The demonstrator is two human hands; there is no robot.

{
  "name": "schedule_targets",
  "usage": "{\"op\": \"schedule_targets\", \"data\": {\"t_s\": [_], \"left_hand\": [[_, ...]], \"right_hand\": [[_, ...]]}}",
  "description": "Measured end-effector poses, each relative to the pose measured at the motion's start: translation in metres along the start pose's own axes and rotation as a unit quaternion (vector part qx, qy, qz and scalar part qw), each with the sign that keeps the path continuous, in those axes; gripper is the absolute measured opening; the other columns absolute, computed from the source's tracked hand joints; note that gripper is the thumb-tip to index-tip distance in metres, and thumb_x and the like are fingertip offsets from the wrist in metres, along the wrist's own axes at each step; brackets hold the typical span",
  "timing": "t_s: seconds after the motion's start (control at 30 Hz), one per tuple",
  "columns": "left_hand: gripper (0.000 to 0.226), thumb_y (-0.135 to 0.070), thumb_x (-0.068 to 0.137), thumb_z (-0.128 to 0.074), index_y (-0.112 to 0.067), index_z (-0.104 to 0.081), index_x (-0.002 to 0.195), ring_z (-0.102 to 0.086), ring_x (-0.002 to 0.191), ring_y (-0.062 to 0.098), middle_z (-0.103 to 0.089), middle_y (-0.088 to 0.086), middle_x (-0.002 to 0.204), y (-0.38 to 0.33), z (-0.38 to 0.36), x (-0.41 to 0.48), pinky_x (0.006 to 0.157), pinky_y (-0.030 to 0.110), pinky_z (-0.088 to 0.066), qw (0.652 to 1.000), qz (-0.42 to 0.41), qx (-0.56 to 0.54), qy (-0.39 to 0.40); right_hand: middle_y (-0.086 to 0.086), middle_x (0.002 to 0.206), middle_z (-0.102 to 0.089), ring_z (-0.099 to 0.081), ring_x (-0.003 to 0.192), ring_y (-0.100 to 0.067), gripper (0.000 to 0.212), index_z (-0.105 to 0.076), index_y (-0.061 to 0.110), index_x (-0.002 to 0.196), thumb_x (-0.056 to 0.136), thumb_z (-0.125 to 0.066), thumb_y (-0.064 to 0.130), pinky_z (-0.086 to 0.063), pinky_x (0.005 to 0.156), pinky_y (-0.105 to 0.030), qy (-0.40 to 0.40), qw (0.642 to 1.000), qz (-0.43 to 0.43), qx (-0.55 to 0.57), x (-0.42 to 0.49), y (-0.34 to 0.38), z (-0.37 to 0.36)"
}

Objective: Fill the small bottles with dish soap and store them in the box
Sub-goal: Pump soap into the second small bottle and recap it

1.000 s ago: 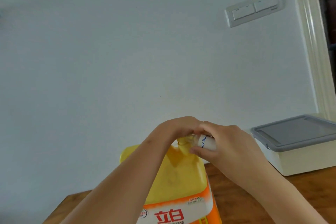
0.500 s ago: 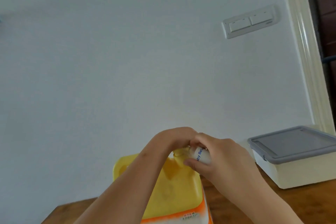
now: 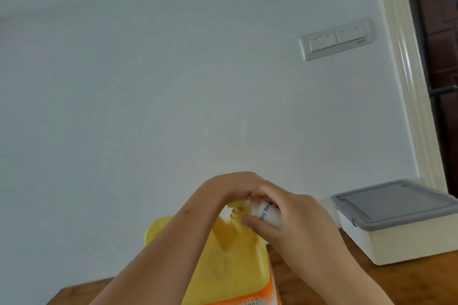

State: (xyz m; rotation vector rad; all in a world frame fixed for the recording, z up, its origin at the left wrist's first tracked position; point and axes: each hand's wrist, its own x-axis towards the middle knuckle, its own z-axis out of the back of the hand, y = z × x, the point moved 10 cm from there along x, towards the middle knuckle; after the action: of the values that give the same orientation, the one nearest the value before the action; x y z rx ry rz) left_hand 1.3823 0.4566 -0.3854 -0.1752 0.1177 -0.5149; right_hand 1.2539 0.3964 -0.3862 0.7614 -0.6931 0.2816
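From my remote seat I see both forearms reaching forward and meeting above the yellow dish soap jug (image 3: 235, 262). My left hand (image 3: 230, 188) arches over the jug's pump head (image 3: 239, 207), wrist bent, fingers curled down onto it; their tips are hidden behind my other hand. My right hand (image 3: 295, 223) grips the small bottle (image 3: 267, 214), white with blue lettering, thumb below it and fingers wrapped over its top. The bottle lies tilted on its side, its neck end against the pump, directly under my left knuckles. I cannot tell whether any soap is running.

The jug stands beneath both hands, its shoulder showing between my forearms. To the right of my right hand, well apart from it, the white box (image 3: 386, 247) sits on the wooden table (image 3: 409, 282) with its grey lid (image 3: 396, 205) on. Far above my right hand, a white switch plate (image 3: 337, 38) is on the wall.
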Motion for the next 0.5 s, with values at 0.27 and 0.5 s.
{"op": "schedule_targets", "data": {"t_s": [0.27,0.5], "left_hand": [[0.015,-0.009,0.091,-0.048,-0.013,-0.053,0.077,-0.043,0.066,0.018,-0.051,0.004,0.079,-0.003,-0.005,-0.006,0.063,0.028,-0.034,1.000,0.020,0.012,0.016],[0.030,-0.014,0.097,-0.043,-0.020,-0.045,0.068,-0.043,0.070,0.018,-0.048,0.003,0.076,-0.010,0.003,-0.004,0.062,0.028,-0.034,0.999,-0.006,0.026,0.018]], "right_hand": [[0.019,0.085,-0.066,-0.060,0.077,0.000,0.034,-0.054,0.045,0.105,0.075,-0.060,0.060,-0.051,0.067,-0.024,0.028,0.999,-0.020,0.010,0.000,-0.003,-0.005],[0.016,0.083,-0.065,-0.061,0.075,-0.001,0.032,-0.054,0.043,0.104,0.077,-0.058,0.060,-0.052,0.067,-0.027,0.006,0.999,-0.019,0.033,0.001,-0.001,-0.003]]}}
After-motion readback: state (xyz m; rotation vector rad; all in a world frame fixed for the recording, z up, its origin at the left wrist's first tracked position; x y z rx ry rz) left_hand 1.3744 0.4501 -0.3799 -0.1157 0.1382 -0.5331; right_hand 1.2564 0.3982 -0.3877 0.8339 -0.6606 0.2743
